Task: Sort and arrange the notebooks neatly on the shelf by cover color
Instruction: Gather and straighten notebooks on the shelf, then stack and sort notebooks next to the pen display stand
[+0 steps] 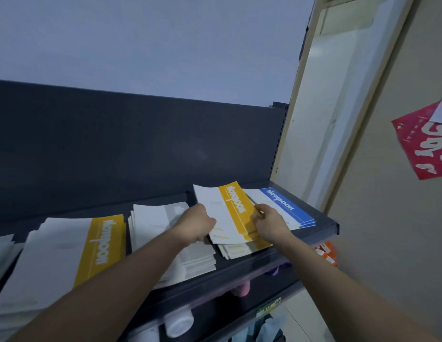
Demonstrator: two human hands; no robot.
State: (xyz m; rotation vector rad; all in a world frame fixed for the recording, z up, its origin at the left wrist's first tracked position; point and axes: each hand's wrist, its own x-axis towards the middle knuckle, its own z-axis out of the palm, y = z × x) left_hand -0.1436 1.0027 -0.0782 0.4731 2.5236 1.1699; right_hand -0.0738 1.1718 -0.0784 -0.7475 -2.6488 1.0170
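Yellow notebook (231, 213) gripped both sides: left hand (196, 224) curled round left edge, right hand (270, 222) pinching right edge; blue notebooks (289, 209) just beyond right hand, on shelf (323, 225).

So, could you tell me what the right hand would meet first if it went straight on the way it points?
The right hand pinches the yellow notebook, so that comes first, then probably the left hand, depth unclear.

yellow-banded notebook (229, 213), blue-banded notebook (281, 206), dark grey shelf (321, 218)
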